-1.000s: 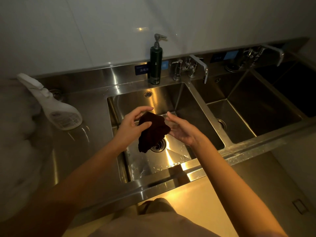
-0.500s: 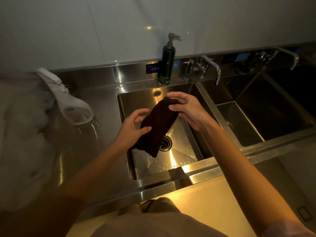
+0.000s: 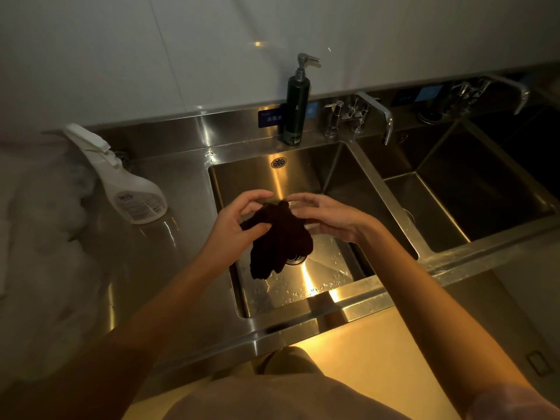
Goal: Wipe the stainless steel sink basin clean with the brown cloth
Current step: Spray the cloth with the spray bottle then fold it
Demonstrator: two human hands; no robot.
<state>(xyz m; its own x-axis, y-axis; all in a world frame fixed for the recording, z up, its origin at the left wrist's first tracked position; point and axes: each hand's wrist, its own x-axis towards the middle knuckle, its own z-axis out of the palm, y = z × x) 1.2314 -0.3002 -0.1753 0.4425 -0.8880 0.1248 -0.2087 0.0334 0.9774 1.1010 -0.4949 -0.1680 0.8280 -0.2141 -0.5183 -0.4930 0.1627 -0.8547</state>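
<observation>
A dark brown cloth (image 3: 280, 237) hangs bunched in the air above the left stainless steel sink basin (image 3: 306, 295), over its drain. My left hand (image 3: 239, 225) pinches the cloth's upper left part between thumb and fingers. My right hand (image 3: 327, 215) is at the cloth's upper right edge with fingers loosely curved; whether it grips the fabric is hidden by the cloth. Water drops lie on the basin floor near the front wall.
A white spray bottle (image 3: 127, 183) lies on the steel counter to the left. A dark soap dispenser (image 3: 297, 107) stands behind the basin, with a faucet (image 3: 363, 116) to its right. More basins (image 3: 472, 201) lie to the right. Something white and blurred (image 3: 36, 237) fills the far left.
The cloth was stretched out between my hands half a second ago. It is now gathered into a bunch, and my right hand has come down closer to the left.
</observation>
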